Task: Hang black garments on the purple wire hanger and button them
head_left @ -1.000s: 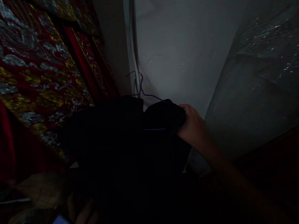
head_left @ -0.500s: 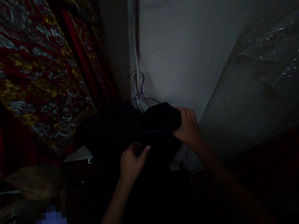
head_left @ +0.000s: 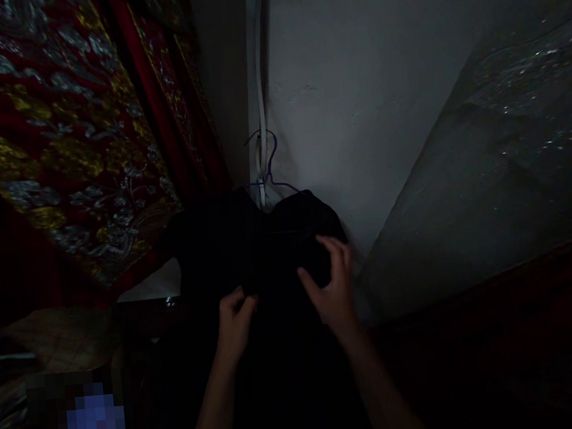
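A black garment [head_left: 286, 334] hangs on a purple wire hanger [head_left: 276, 150], whose hook sits at a pale strip in the wall corner. The dimness swallows most of the garment's folds. My left hand [head_left: 235, 319] is closed at its front, thumb and fingers drawn together in a pinch on the cloth. To the right, below the garment's shoulder, my right hand [head_left: 336, 287] has its thumb and fingers apart and holds nothing.
Red cloth with gold and silver embroidery [head_left: 57, 121] hangs close on the left. Plastic-like, shiny sheeting [head_left: 503, 175] covers the right side beside the pale wall [head_left: 353, 68]. A pixelated bluish patch [head_left: 96, 421] shows at lower left.
My left hand came in from the lower left to the garment's front and pinches it. My right hand let go of the garment's shoulder and moved down and left.
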The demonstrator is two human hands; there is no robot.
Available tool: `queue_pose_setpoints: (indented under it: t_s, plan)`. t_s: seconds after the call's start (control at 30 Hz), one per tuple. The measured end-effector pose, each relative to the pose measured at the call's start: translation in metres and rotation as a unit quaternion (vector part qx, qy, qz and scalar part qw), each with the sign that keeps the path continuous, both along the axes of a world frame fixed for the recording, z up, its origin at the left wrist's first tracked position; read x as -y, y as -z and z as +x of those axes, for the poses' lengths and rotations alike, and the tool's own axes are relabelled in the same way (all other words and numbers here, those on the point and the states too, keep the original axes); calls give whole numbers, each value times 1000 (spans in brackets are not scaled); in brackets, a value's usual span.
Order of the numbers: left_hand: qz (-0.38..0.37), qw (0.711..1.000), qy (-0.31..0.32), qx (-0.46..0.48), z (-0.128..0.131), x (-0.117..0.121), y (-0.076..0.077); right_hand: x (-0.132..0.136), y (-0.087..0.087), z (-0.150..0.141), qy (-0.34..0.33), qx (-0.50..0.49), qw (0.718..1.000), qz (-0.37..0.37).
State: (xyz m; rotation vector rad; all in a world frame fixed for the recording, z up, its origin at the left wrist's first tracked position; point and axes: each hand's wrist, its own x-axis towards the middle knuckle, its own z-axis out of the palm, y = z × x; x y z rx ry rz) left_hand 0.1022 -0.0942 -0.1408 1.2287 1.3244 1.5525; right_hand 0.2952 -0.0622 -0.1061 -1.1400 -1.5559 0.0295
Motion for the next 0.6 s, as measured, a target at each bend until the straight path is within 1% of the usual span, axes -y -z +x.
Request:
queue_pose_setpoints:
  t_s: [0.03,0.07,0.1,0.13,0.17,0.2,0.27,0.33,0.4,0.43,0.47,0.5,0.6]
  plan:
    - [-6,1000,5,2,-2,5,-2,13,15,-12,-30,-71,996,-34]
    - [-11,1000,13,-1,-3,8,-4,25,30,-24,-59,-127,986,-91]
    - [-14,1000,22,-6,-5,11,-7,36,42,-34,-103,-151,970,-160]
    - [-14,999,36,-12,-6,13,-10,46,52,-42,-148,-170,951,-213]
    - [-12,999,48,-16,-7,14,-12,53,58,-48,-184,-180,932,-255]
    - [-9,998,60,-19,-7,15,-14,57,61,-52,-216,-183,917,-281]
    - [-8,998,67,-14,-5,18,-15,60,57,-55,-260,-174,902,-297]
    - [-13,999,51,6,-3,20,-13,59,45,-54,-287,-151,899,-296]
    - [-8,999,31,42,-3,21,-10,58,33,-53,-292,-144,900,-289]
    - [0,998,36,57,-3,21,-9,58,29,-52,-288,-152,901,-287]
    - [9,996,55,65,-5,22,-9,58,26,-52,-284,-165,900,-286]
    - [14,994,91,64,-8,22,-9,59,25,-52,-278,-183,898,-287]
    - [-2,974,226,15,-18,22,-8,61,30,-53,-266,-225,883,-313]
